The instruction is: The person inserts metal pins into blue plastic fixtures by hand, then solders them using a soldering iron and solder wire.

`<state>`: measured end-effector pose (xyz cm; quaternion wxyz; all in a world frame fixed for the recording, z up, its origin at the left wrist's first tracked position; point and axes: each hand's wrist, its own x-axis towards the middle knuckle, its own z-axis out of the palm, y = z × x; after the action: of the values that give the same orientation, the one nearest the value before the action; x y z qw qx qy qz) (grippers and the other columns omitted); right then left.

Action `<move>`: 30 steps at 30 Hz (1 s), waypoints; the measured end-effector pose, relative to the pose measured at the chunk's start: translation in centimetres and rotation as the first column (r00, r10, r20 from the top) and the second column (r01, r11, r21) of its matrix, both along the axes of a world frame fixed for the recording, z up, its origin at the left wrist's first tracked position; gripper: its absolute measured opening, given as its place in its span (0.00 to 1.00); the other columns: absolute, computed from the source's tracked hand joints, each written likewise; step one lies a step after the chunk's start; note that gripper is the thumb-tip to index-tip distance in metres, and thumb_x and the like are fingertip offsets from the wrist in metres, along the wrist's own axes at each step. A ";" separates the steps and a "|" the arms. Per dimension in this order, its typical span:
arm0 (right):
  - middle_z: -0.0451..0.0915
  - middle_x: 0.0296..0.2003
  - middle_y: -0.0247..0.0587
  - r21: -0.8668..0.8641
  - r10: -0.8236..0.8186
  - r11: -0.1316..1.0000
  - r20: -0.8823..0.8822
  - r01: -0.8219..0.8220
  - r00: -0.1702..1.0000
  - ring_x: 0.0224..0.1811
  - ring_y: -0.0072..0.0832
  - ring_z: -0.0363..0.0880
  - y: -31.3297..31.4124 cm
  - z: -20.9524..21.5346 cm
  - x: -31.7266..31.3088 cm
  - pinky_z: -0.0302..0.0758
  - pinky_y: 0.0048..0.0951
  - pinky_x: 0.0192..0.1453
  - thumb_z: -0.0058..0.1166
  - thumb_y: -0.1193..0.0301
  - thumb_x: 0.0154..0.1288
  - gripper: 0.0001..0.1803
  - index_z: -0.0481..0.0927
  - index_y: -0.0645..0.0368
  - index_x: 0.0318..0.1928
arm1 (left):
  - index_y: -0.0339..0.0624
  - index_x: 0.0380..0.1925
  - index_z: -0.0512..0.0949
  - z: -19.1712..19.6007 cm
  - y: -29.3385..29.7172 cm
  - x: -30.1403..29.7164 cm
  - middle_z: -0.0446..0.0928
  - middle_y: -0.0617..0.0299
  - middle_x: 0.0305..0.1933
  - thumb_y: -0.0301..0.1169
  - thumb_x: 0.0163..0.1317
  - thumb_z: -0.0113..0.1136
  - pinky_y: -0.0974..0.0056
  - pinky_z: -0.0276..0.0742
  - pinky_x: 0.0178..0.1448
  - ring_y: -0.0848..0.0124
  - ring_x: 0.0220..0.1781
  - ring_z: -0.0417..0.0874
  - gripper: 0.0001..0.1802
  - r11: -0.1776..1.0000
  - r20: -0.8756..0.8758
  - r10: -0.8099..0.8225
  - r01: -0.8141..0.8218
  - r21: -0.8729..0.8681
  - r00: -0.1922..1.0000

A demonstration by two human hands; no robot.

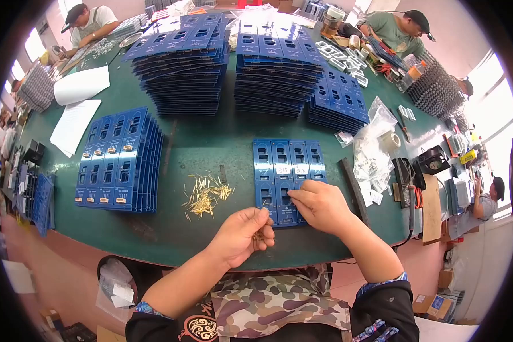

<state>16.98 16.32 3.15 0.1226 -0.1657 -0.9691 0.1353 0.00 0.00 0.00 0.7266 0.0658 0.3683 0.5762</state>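
Observation:
A blue circuit board panel (315, 153), split into several repeated sections with rectangular cutouts, lies flat on the green table in front of me. Over its lower middle, my right hand (325, 210) has thumb and fingertips pinched together against the board; anything between them is too small to make out. Just left of the board's lower edge is my left hand (238, 235), its fingers curled round some small gold pins (259, 235). A loose heap of similar thin gold pins (202, 196) lies on the table left of the board.
Tall stacks of blue panels (182, 80) stand at the back. A stack with white connectors (117, 162) is at left. A dark bar (354, 191) and plastic bags (373, 154) lie right. Co-workers (402, 34) sit across the table (176, 239).

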 end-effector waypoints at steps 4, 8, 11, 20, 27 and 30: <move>0.76 0.31 0.35 0.082 0.009 0.997 0.023 -0.011 1.000 0.35 0.34 0.80 -0.3 0.8 0.1 0.77 0.35 0.35 0.59 0.72 0.56 0.13 0.84 0.52 0.44 | 0.40 0.34 0.77 0.1 0.1 0.4 0.80 0.61 0.26 0.41 0.73 0.53 0.71 0.78 0.29 0.70 0.27 0.83 0.15 1.000 0.002 0.019 -0.019 -0.012 1.000; 0.76 0.31 0.35 0.116 0.031 0.993 0.064 -0.038 0.997 0.35 0.35 0.80 -0.3 0.8 0.2 0.77 0.35 0.36 0.57 0.72 0.56 0.14 0.84 0.54 0.45 | 0.40 0.34 0.77 0.2 0.1 0.5 0.80 0.61 0.25 0.41 0.72 0.54 0.71 0.78 0.29 0.70 0.27 0.83 0.16 1.000 0.004 0.028 -0.028 -0.010 1.000; 0.77 0.32 0.35 0.090 0.036 0.995 0.075 -0.043 0.997 0.36 0.35 0.80 -0.1 1.0 -0.2 0.77 0.36 0.37 0.57 0.72 0.56 0.15 0.84 0.54 0.46 | 0.40 0.34 0.77 0.3 0.0 0.3 0.80 0.61 0.25 0.42 0.72 0.54 0.71 0.78 0.29 0.70 0.27 0.83 0.16 0.999 -0.011 0.035 -0.035 -0.015 0.999; 0.76 0.32 0.36 0.136 0.021 0.990 0.069 -0.030 0.997 0.34 0.35 0.80 -0.1 0.7 -0.4 0.78 0.36 0.36 0.57 0.72 0.55 0.15 0.84 0.54 0.45 | 0.41 0.34 0.77 0.2 -0.1 0.0 0.80 0.61 0.25 0.42 0.72 0.55 0.70 0.77 0.29 0.69 0.26 0.82 0.15 0.999 -0.027 0.041 -0.041 -0.026 0.999; 0.75 0.31 0.35 0.110 0.045 0.993 0.052 -0.051 0.998 0.34 0.35 0.79 -0.3 0.8 0.2 0.78 0.36 0.36 0.57 0.72 0.55 0.14 0.84 0.54 0.44 | 0.41 0.33 0.77 0.0 -0.1 0.0 0.80 0.60 0.25 0.42 0.72 0.55 0.70 0.77 0.29 0.69 0.26 0.83 0.15 0.999 -0.010 0.036 -0.036 -0.007 0.999; 0.75 0.31 0.35 0.107 0.039 0.993 0.028 -0.042 0.999 0.34 0.34 0.80 0.0 0.8 0.3 0.78 0.36 0.36 0.57 0.72 0.55 0.15 0.84 0.53 0.45 | 0.41 0.33 0.77 0.2 -0.1 0.0 0.80 0.61 0.25 0.41 0.72 0.55 0.70 0.77 0.29 0.69 0.26 0.82 0.15 0.999 -0.027 0.032 -0.033 -0.031 0.999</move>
<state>17.26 16.30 3.90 0.1159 -0.1411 -0.9797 0.0829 -0.01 -0.13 0.21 0.7132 0.0561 0.3881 0.5810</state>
